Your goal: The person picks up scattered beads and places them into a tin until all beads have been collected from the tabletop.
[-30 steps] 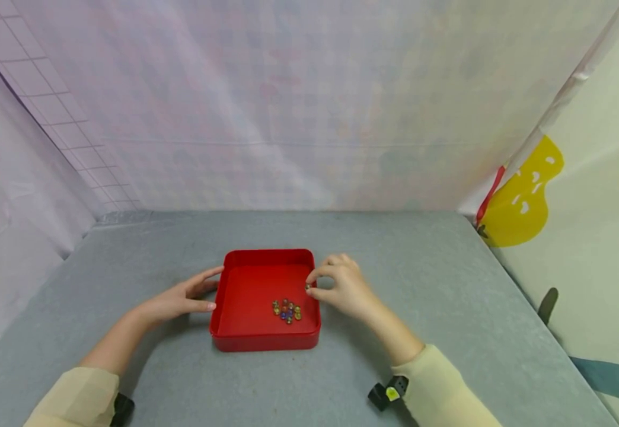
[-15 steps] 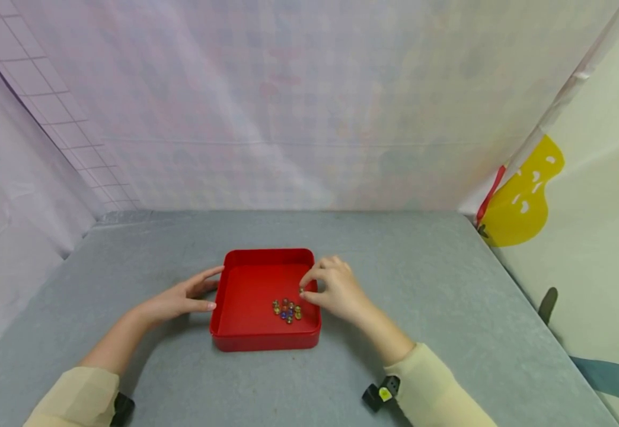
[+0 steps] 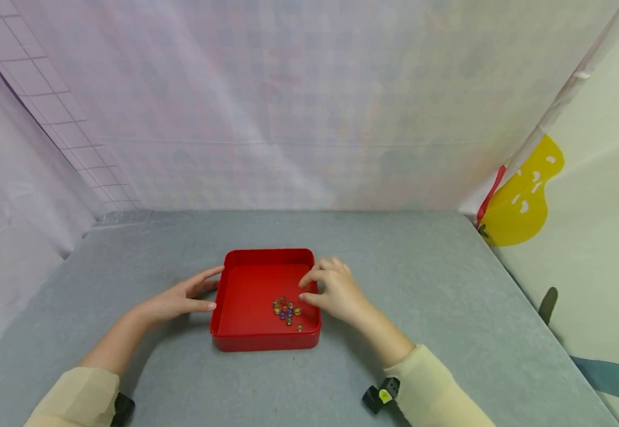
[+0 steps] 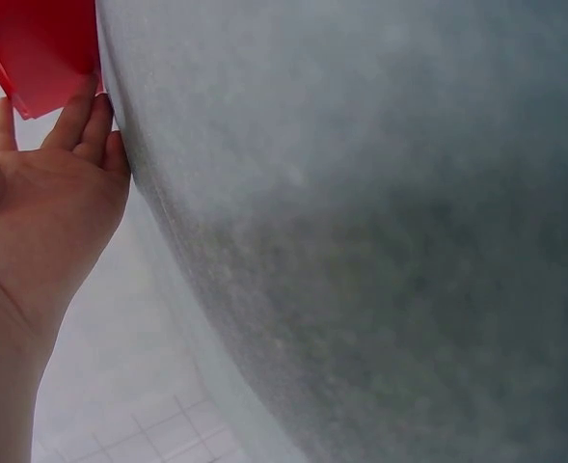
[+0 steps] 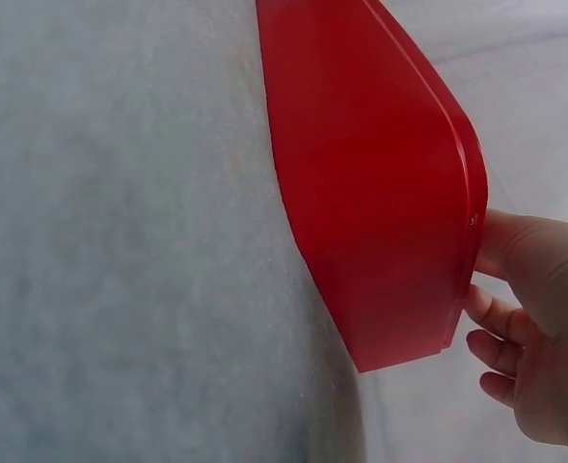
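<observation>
A square red tray (image 3: 251, 281) lies on the grey table. Small shiny marbles (image 3: 283, 315), gold, blue and orange, sit bunched toward its near right part, and a single gold marble (image 3: 299, 327) rests a little apart, closer to the front wall. My left hand (image 3: 184, 296) touches the tray's left side with fingers spread and extended; the left wrist view has its fingertips at the red wall (image 4: 47, 58). Over the right rim reaches my right hand (image 3: 336, 287), thumb and index finger parted with nothing visible between them. In the right wrist view, the tray's outer wall (image 5: 370, 183) hides the marbles.
Grey cloth (image 3: 395, 261) covers the table around the tray. A pale checked curtain (image 3: 299, 107) hangs behind the far edge, and a white sheet with a yellow printed shape (image 3: 523, 201) runs along the right side.
My right hand has moved left over the tray and let go of a marble. One marble now lies nearer the front wall, and the bunch has shifted slightly. My left hand stays put.
</observation>
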Demonstrator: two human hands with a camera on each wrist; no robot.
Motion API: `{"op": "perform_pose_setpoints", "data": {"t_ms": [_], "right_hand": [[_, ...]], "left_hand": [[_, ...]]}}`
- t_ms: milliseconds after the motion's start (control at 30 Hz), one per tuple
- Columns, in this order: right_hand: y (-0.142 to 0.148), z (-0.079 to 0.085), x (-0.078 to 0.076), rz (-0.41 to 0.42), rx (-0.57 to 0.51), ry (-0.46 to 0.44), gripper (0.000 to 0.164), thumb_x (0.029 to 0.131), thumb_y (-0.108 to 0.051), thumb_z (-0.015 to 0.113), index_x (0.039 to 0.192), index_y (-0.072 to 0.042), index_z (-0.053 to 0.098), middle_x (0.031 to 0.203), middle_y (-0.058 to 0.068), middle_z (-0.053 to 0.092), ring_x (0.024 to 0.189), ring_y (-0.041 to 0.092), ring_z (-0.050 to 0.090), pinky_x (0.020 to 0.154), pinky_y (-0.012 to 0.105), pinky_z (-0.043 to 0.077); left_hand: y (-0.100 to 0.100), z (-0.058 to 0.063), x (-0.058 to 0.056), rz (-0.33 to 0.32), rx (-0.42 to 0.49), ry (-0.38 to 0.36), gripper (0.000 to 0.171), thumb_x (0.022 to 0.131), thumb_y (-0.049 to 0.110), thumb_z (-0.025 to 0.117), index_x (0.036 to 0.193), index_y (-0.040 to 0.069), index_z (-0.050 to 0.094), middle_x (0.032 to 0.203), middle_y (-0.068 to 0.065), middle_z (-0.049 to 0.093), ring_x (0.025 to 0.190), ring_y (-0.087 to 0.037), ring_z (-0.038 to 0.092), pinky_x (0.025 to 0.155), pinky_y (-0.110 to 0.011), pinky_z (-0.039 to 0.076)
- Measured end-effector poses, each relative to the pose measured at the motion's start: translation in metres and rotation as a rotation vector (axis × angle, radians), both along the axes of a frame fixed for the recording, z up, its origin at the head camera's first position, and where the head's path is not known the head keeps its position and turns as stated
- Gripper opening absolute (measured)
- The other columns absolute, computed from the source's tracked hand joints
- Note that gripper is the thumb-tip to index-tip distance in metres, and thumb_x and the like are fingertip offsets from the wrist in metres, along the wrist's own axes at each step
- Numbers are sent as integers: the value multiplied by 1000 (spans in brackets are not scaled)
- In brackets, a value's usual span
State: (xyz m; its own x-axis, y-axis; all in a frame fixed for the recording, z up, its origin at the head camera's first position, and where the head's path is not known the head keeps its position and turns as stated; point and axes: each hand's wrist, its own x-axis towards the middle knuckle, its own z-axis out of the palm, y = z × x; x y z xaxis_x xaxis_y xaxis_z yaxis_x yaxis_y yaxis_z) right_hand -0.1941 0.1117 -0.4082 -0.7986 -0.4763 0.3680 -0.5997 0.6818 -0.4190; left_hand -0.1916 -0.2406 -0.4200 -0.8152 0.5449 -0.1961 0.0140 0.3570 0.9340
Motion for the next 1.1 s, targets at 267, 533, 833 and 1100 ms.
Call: {"op": "perform_pose_setpoints", "data": {"t_ms": [267, 533, 833, 1100], "right_hand": [[3, 0, 2, 7, -14, 16, 16, 76, -24, 82, 90, -19, 75, 89, -5, 57, 87, 14, 46, 84, 40, 35], [8, 3, 5, 6, -25, 44, 15, 78, -23, 81, 91, -19, 75, 91, -4, 59, 90, 15, 48, 84, 40, 35], [23, 8, 3, 4, -46, 60, 15, 80, -20, 79, 93, -15, 75, 92, -4, 61, 90, 16, 49, 84, 43, 34], [39, 17, 0, -34, -23, 62, 17, 79, -19, 80, 94, -14, 75, 94, 0, 64, 92, 20, 51, 86, 46, 35]], "left_hand": [[0, 0, 0, -5, 4, -3, 77, 93, 18, 63, 154, 16, 16, 154, -23, 21, 139, -42, 18, 100, -58, 33], [0, 1, 0, -4, -4, -8, 77, 93, 19, 64, 154, 16, 16, 154, -23, 20, 139, -42, 18, 100, -59, 33], [-1, 1, -2, -9, -12, 19, 79, 92, 17, 65, 154, 13, 16, 152, -25, 22, 138, -44, 20, 100, -59, 33], [-1, 7, -2, 23, -66, 31, 73, 92, 22, 64, 152, 11, 23, 149, -24, 30, 134, -43, 28, 98, -59, 35]]}}
